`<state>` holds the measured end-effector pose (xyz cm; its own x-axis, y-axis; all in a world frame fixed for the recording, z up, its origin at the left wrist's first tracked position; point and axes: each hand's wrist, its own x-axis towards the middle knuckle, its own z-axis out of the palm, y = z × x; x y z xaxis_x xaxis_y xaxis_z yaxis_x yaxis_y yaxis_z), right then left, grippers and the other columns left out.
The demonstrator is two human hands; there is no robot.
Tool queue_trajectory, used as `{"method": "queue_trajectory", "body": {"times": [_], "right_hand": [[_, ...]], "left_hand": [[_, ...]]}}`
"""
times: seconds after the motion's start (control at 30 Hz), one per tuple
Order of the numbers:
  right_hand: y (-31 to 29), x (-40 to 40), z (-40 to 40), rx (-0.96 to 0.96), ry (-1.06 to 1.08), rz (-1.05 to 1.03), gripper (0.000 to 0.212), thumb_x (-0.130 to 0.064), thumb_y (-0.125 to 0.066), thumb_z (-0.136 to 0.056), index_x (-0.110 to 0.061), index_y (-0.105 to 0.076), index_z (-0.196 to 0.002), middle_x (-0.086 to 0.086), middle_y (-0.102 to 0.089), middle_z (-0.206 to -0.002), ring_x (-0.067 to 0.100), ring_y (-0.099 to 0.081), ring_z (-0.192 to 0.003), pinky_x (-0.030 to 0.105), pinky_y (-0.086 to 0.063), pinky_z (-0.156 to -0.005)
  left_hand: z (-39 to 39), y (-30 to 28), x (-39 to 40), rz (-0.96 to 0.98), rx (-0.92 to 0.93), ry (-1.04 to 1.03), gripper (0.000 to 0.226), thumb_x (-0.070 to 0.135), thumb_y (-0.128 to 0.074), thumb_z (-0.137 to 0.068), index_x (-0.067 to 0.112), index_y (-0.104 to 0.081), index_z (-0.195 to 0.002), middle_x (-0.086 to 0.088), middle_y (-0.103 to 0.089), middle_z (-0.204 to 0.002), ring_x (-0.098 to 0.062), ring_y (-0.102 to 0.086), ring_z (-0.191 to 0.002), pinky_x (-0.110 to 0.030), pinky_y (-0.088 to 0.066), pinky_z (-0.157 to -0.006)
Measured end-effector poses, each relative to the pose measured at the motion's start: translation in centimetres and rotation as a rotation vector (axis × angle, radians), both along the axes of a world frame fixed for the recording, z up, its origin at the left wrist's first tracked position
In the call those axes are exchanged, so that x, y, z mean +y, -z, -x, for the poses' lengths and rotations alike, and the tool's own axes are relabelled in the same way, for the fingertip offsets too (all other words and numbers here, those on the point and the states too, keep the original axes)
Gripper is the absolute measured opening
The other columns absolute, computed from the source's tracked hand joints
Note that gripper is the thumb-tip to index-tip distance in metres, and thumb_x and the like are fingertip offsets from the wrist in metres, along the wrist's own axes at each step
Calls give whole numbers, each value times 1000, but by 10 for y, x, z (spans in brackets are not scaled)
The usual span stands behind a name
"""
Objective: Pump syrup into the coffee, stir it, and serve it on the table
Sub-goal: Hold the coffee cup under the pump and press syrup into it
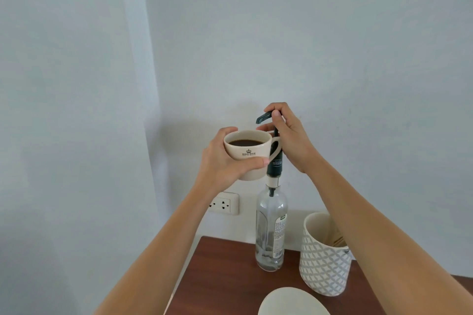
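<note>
My left hand (222,161) grips a cream cup (247,155) of black coffee and holds it in the air, its rim just below and left of the pump spout. A tall clear syrup bottle (270,227) stands on the brown table (225,279), nearly empty, with a dark pump (266,117) on top. My right hand (290,137) is wrapped around the pump head, thumb on top, and the plunger is raised. The cup's handle points right, in front of the pump stem.
A white patterned holder (323,261) with wooden stir sticks stands right of the bottle. A white saucer's rim (291,299) shows at the bottom edge. A wall socket (224,203) sits behind the table's left corner. Pale walls surround the table.
</note>
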<state>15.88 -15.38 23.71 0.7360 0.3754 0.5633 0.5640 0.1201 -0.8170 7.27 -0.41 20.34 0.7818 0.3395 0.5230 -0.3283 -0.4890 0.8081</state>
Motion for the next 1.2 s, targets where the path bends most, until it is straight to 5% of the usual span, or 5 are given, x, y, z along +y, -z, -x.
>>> {"method": "queue_trajectory", "body": {"times": [0.17, 0.37, 0.47, 0.73, 1.2], "right_hand": [[8, 6, -1, -45, 59, -80, 20, -27, -38, -107, -25, -58, -104, 5, -67, -85, 15, -65, -73, 25, -50, -64], [14, 12, 3, -119, 91, -188, 23, -23, -40, -105, -30, -61, -100, 21, -66, -104, 27, -60, -75, 38, -47, -70], [13, 12, 4, -137, 102, -201, 24, -23, -40, -104, -30, -62, -98, 10, -65, -99, 27, -55, -72, 39, -45, -69], [14, 13, 5, -126, 136, -198, 24, -22, -42, -105, -30, -63, -97, -12, -58, -75, 24, -51, -65, 32, -42, -60], [17, 15, -1, -147, 155, -203, 22, -17, -40, -106, -18, -62, -102, -4, -61, -96, 22, -50, -73, 35, -40, -69]], "left_hand": [[-2, -5, -2, -2, 5, 4, 102, 63, -84, -32, 34, -56, -125, 21, -68, -106, 9, -64, -96, -7, -46, -66], [-3, -5, -5, -9, 8, 20, 97, 62, -85, -32, 37, -55, -121, 21, -68, -105, 11, -64, -94, -6, -48, -66], [-4, -5, -4, -8, 10, 21, 101, 62, -85, -32, 34, -55, -124, 21, -67, -106, 10, -64, -95, -7, -49, -65], [-3, -5, -5, 2, 8, 21, 92, 60, -87, -34, 41, -54, -117, 22, -67, -102, 18, -62, -87, -7, -50, -63], [-3, -6, -6, -12, 4, 22, 97, 62, -85, -32, 38, -55, -121, 22, -67, -100, 12, -63, -90, -12, -49, -70]]}}
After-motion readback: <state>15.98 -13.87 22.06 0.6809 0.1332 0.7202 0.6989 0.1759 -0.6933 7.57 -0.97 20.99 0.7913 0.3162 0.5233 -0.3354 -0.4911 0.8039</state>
